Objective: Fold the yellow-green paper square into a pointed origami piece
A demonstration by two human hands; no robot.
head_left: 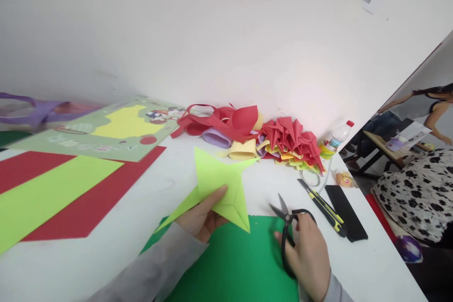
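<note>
My left hand [203, 217] is closed on a lime-green folded paper star [231, 191] with four long points, thumb on its face and fingers behind. In my right hand [309, 252] is a pair of black-handled scissors [283, 210]; its blades are parted and point away toward the upper left, apart from the star. Below both hands lies a green sheet or mat [233, 264] on the white table.
Red and lime paper sheets [60, 193] lie left, beside a patterned green board [138, 144]. Behind are curled paper strips [226, 122] and stacked red folded stars [292, 139]. A utility knife [325, 210], black bar [347, 212] and bottle [338, 139] stand right. Another person [432, 108] is beyond.
</note>
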